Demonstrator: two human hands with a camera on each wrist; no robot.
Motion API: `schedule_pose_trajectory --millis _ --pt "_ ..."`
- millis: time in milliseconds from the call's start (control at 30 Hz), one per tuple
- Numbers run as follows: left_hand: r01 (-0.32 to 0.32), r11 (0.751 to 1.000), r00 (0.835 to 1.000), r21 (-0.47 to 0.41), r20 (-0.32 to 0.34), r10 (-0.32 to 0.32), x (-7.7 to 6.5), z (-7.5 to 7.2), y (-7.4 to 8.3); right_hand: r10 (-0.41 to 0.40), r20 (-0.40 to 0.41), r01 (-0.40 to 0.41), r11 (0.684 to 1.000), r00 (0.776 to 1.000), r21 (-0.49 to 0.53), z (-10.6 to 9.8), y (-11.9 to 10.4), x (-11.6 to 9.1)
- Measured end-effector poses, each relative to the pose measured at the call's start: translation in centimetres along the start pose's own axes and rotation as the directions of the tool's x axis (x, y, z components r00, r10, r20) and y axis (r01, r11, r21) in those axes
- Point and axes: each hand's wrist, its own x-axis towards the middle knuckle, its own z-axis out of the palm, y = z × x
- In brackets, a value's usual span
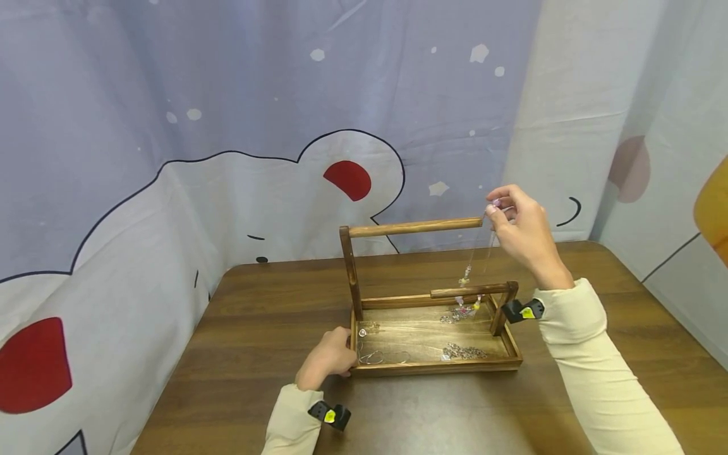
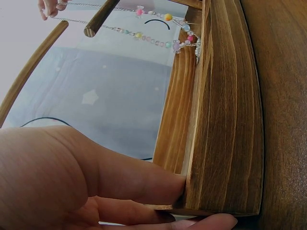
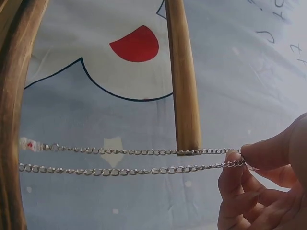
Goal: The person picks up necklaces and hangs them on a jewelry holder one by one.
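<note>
A wooden jewelry stand [image 1: 421,371] with a shallow tray base and two bars stands on the table. My left hand [image 1: 328,354] grips its front left corner, thumb at the end wall and fingers beneath in the left wrist view. Up beside the free end of the upper bar [image 1: 415,227], my right hand [image 1: 526,230] pinches the silver chain [image 3: 129,171] of a beaded necklace [image 2: 176,46]. Two strands hang from the fingertips, with pastel and yellow beads lower down near the lower bar [image 1: 469,291]. One strand touches or passes close by the upper bar's end; I cannot tell which.
Inside the tray lie a heap of silver chain [image 1: 465,352], a thin looped chain [image 1: 372,360] and a small round pendant [image 1: 362,333]. More chain [image 1: 452,316] lies below the lower bar. A patterned curtain [image 1: 273,202] hangs behind the brown table [image 1: 239,354].
</note>
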Motion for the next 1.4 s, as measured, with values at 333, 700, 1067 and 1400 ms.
schedule_pose_trajectory --millis 333,700,1067,1400 --pt "-0.003 1.0 1.0 0.002 -0.013 0.003 0.0 -0.1 -0.1 0.041 -0.02 -0.042 0.999 0.999 -0.03 0.3 0.2 0.5" --pt "0.003 1.0 1.0 0.01 -0.016 -0.003 -0.1 -0.1 -0.1 0.034 0.004 -0.034 0.999 0.999 -0.017 1.3 0.0 1.0" --pt "0.024 1.0 1.0 0.007 -0.017 -0.024 0.0 0.1 0.0 -0.001 0.002 0.001 0.998 1.0 -0.057 2.0 -0.2 1.1" --pt "0.008 1.0 1.0 0.011 -0.016 -0.008 -0.1 0.0 0.0 -0.038 0.021 0.039 0.998 0.999 -0.057 2.8 -1.2 0.9"
